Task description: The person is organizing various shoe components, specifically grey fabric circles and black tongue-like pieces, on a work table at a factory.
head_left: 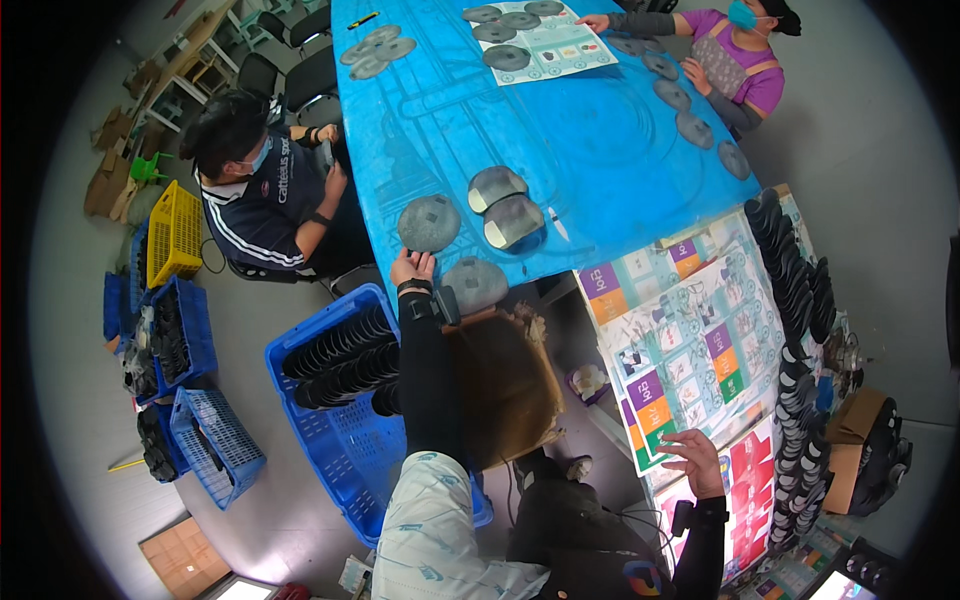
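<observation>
My left hand reaches to the near edge of the blue-covered table, fingers loosely extended. Its fingertips are at the rim of a grey round pad with a small dark square in its middle; whether they touch it I cannot tell. Just right of that hand lies a second grey pad, overhanging the table edge. Beyond it sit two rounded pieces with shiny panels, one partly behind the other. My right hand hovers with fingers apart over printed sheets on the right and appears to hold nothing.
A white-bodied pen-like tool lies on the table. Dark curved parts fill a blue crate by my left arm; more are stacked along the sheets. One co-worker sits left, another is at the far right.
</observation>
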